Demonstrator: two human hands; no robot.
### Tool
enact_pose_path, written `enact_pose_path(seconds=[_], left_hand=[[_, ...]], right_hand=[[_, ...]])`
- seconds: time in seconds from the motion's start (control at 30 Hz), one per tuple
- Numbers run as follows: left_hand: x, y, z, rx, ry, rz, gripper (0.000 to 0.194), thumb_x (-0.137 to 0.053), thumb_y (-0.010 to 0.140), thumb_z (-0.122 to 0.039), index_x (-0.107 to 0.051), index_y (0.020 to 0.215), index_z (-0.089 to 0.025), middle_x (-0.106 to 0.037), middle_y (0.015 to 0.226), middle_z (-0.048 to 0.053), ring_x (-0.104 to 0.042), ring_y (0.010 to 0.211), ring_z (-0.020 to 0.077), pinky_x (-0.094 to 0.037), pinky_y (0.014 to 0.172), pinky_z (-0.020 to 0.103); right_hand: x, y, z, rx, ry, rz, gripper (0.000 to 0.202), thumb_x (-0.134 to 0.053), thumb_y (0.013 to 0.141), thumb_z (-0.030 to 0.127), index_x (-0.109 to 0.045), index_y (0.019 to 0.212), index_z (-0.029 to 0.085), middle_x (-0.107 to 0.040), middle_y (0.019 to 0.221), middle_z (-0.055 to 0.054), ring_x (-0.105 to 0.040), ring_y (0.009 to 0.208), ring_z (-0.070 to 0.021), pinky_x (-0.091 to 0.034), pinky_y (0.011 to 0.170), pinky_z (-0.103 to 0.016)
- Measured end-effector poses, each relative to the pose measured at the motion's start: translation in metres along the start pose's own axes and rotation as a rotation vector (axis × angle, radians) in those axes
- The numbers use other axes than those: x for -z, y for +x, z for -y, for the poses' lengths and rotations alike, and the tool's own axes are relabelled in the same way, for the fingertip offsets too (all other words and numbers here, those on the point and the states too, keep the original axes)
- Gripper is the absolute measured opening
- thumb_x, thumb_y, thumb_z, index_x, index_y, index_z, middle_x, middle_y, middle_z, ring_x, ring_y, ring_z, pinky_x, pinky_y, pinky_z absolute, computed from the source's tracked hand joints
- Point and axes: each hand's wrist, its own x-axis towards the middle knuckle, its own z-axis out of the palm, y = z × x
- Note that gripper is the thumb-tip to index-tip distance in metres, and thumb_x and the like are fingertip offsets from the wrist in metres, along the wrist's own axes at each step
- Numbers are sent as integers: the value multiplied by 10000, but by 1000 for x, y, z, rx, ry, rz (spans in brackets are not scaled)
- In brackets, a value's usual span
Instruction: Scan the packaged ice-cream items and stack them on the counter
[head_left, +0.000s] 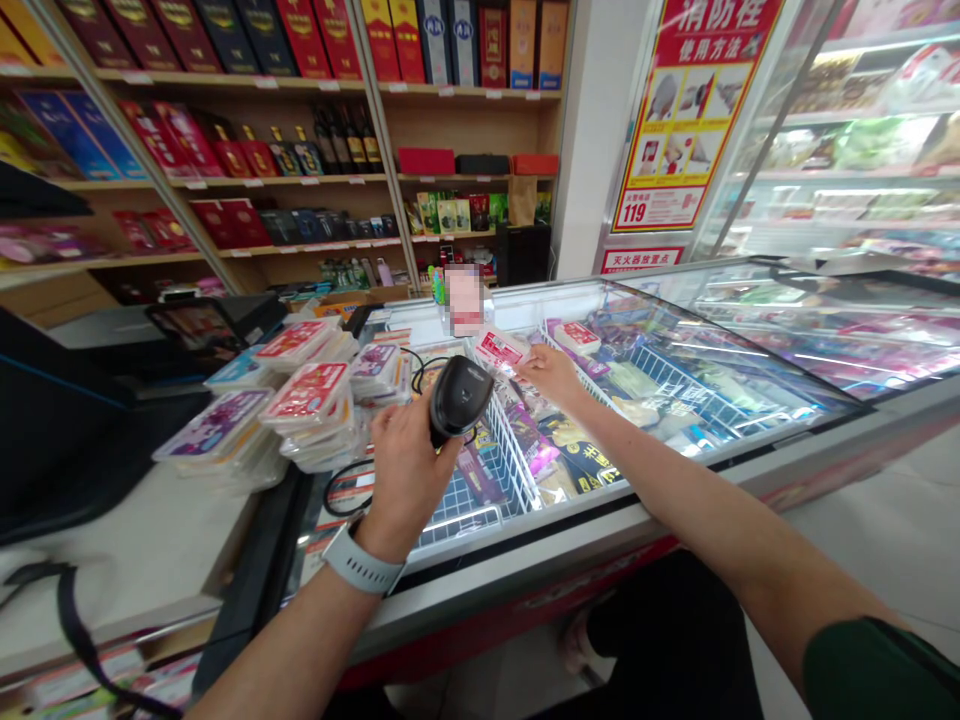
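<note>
Above a freezer (525, 572), the left hand (409, 465) wraps its grip around a scanner (461, 395) while the right hand (555, 378) pinches a pack (501, 350) by its edge, just beyond the scanner's head. Steady aim, a flat pack and fingers clear of any code would likely serve best. Other packs (307, 395) lie piled on the left. The scanner's window and trigger are hidden, the pack's underside unseen, its small print unreadable
</note>
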Motion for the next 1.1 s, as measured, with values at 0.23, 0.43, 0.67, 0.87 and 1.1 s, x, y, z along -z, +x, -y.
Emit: enact_pose_path(seconds=[0.23, 0.43, 0.67, 0.87, 1.1], left_hand=[[1, 1, -1, 1, -7, 7, 452, -547, 841, -294, -496, 1267, -151, -671, 1022, 103, -601, 1005, 268, -344, 970, 428], [2, 0, -1, 3, 8, 23, 457, -539, 842, -306, -492, 1263, -133, -659, 1014, 110, -585, 1002, 282, -355, 940, 428], [1, 1, -2, -10, 19, 64, 488, -550, 817, -276, -482, 1281, -141, -661, 1012, 103, -587, 994, 281, -354, 946, 430], [1, 1, -3, -16, 10, 77, 520, -560, 807, -249, -462, 1312, -165, -667, 1006, 91, -595, 984, 273, -346, 953, 427], [-2, 0, -1, -16, 1, 80, 510, -561, 807, -266, -474, 1302, -174, -669, 1025, 90, -594, 998, 274, -339, 961, 428]], right_hand=[[-2, -2, 3, -23, -23, 11, 149, -668, 743, 260, -529, 733, 205, -683, 680, 7, -694, 675, -169, -588, 662, -315], [-2, -2, 2, -24, -43, 13, 163, -673, 738, 272, -524, 736, 207, -689, 698, 6, -698, 690, -174, -585, 669, -316], [-3, -4, 6, -14, -75, 2, 158, -652, 754, 311, -532, 742, 208, -685, 708, -2, -690, 692, -178, -564, 647, -308], [40, 11, 10, 194, -605, -329, 112, -576, 809, 289, -589, 871, 196, -688, 865, -47, -652, 792, -191, -506, 772, -314], [100, 29, -3, 160, -1078, -496, 195, -494, 847, 189, -601, 1006, 156, -618, 1050, -122, -564, 958, -237, -425, 856, -344]])
